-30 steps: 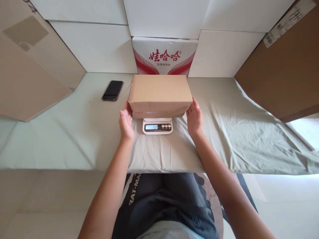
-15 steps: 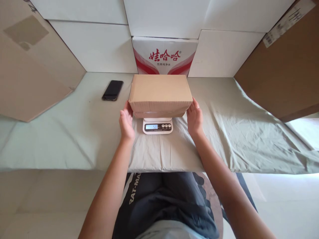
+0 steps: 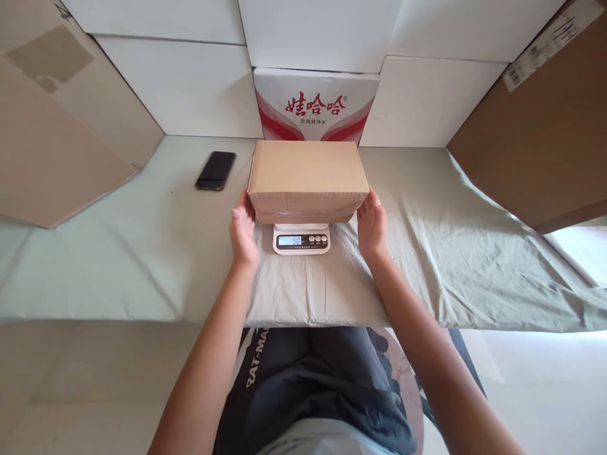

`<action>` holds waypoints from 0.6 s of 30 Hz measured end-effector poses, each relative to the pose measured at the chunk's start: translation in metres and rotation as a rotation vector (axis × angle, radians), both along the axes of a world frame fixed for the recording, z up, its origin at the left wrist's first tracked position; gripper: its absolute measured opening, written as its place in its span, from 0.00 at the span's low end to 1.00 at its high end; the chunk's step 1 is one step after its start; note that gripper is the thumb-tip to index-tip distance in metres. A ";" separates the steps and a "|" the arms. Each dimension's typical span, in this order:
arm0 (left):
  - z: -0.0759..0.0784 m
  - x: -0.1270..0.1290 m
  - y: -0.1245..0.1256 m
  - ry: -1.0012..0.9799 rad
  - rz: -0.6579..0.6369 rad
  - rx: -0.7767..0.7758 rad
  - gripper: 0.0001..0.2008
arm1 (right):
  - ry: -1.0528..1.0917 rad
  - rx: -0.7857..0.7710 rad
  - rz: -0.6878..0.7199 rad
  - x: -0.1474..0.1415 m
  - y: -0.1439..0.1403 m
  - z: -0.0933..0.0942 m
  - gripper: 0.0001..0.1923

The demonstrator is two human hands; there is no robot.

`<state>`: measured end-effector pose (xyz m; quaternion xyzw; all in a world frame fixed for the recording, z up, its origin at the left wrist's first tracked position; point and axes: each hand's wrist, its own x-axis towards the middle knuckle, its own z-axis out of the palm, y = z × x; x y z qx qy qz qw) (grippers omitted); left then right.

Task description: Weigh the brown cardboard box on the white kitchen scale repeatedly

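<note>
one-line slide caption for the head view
Both hands, left and right, flank a plain brown cardboard box resting on a small white digital scale.

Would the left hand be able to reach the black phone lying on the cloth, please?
Probably yes: the left hand rests at the brown cardboard box, and only bare grey-green cloth lies before the black phone.

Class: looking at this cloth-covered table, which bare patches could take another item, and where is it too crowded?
Free: the cloth between the right hand and the big brown carton; also the stretch in front of the phone, left of the left hand. Crowded: the middle, where the cardboard box sits on the scale between both hands.
</note>
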<state>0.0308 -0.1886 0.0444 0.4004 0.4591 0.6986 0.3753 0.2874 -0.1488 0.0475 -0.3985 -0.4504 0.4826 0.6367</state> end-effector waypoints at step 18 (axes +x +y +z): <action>-0.005 0.002 0.001 0.051 -0.011 0.041 0.47 | -0.035 0.018 0.050 -0.004 -0.004 0.003 0.33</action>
